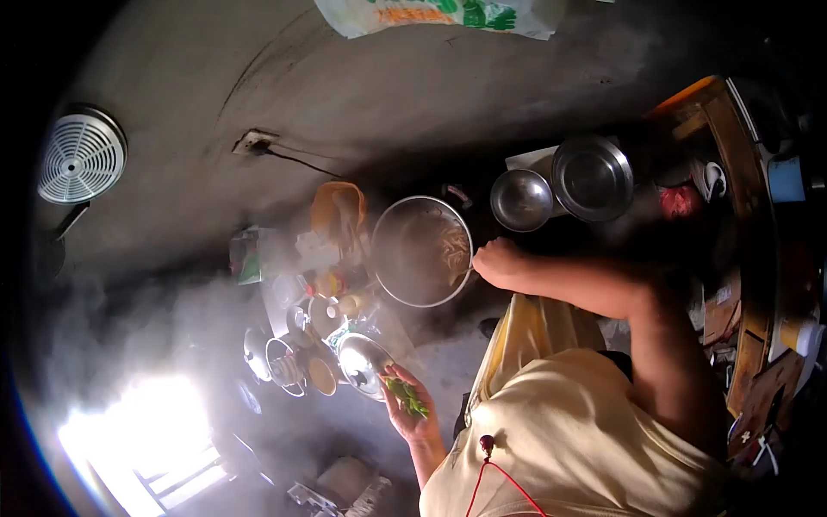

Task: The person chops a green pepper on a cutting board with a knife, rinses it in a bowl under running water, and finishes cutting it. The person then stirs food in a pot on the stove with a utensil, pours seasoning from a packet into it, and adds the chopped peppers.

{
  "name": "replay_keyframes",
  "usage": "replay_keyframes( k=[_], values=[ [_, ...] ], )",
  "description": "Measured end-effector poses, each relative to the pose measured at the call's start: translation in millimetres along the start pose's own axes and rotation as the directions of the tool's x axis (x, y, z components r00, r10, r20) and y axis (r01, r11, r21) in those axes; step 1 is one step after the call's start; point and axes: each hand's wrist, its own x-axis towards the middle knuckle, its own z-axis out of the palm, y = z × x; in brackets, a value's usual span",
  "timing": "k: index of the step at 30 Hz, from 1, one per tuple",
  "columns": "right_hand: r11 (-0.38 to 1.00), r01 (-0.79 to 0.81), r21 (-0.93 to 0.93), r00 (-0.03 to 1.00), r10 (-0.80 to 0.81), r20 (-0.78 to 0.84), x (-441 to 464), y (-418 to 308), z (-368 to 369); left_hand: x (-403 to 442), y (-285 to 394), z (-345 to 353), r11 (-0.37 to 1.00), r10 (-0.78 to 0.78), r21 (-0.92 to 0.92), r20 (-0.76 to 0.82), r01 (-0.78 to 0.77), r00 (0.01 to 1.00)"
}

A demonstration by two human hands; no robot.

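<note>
My left hand [405, 420] is turned palm up and holds a small heap of cut green vegetables [408, 397], with the fingers curled under it. It is beside a shiny metal lid [362, 360]. My right hand [498, 264] is closed in a fist at the near right edge of a large round pan [412, 269]. What that fist grips is hidden. Pale, strip-like food [453, 252] lies in the right part of the pan, and steam blurs the rest of its inside. A dark handle [457, 196] sticks out at the pan's far side.
Two metal bowls, a smaller one [521, 200] and a larger one [593, 177], stand right of the pan. An orange basket [338, 208] and several bottles and jars crowd the left. A wooden shelf [743, 215] edges the right. Steam and glare from a window [146, 439] haze the lower left.
</note>
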Motion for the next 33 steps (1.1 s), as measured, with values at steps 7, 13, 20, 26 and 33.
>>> replay_keyframes(
  k=[7, 13, 20, 26, 33],
  values=[
    [0.977, -0.190, 0.098, 0.961, 0.205, -0.183, 27, 3, 64, -5, 5, 9, 1.000, -0.002, 0.011, 0.030, 0.001, 1.000],
    [0.837, -0.284, 0.468, 0.884, 0.418, -0.211, 36, 10, 97, -13, 6, 9, 0.999, 0.027, 0.022, 0.022, -0.028, 0.999],
    [0.884, -0.162, 0.439, 0.983, 0.184, -0.008, -9, -30, 70, -16, 21, 3, 0.998, -0.016, -0.063, 0.041, 0.018, 0.999],
    [0.878, -0.225, 0.421, 0.954, 0.287, -0.087, 7, -26, 76, -18, 17, 8, 0.999, 0.038, -0.007, 0.051, -0.038, 0.998],
    [0.866, -0.334, 0.371, 0.893, 0.416, -0.168, 3, -26, 62, -21, 25, -2, 0.995, 0.084, 0.052, 0.111, -0.090, 0.990]
  ],
)
